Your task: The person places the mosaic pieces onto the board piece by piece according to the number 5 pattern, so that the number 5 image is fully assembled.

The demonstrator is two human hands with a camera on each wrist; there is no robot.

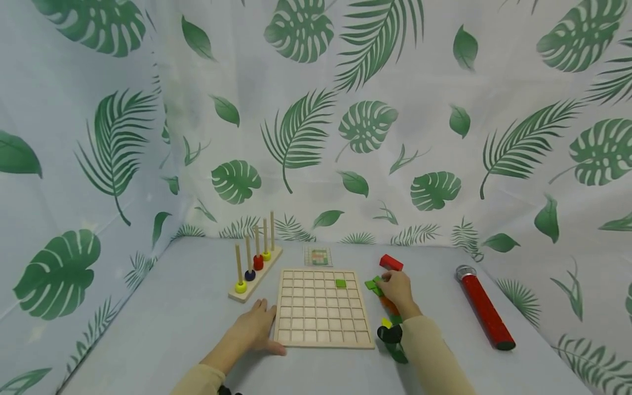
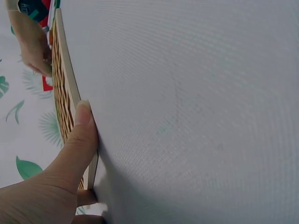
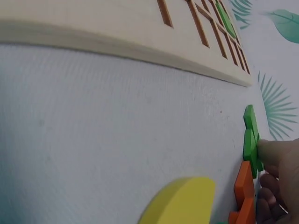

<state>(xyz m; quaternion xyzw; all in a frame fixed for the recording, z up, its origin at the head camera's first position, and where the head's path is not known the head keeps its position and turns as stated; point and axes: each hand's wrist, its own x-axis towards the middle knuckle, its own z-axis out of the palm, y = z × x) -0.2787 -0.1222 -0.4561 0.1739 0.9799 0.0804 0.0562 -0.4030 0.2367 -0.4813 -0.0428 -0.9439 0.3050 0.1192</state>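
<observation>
A wooden grid board (image 1: 323, 323) lies flat in front of me, with one green square (image 1: 340, 283) set in its upper right cells. My left hand (image 1: 258, 325) rests flat on the table against the board's left edge (image 2: 70, 88), thumb (image 2: 83, 130) pressed along it. My right hand (image 1: 390, 284) is curled over loose pieces just right of the board and pinches a green piece (image 3: 251, 140) at its edge. Orange pieces (image 3: 243, 191) lie under that hand. A yellow piece (image 3: 180, 203) lies nearer me.
A red block (image 1: 391, 262) lies beyond the right hand. A red tube (image 1: 485, 308) lies at the far right. A peg stand with coloured rings (image 1: 254, 269) stands left of the board, and a small pattern card (image 1: 318, 255) lies behind it. Leaf-print cloth walls surround the table.
</observation>
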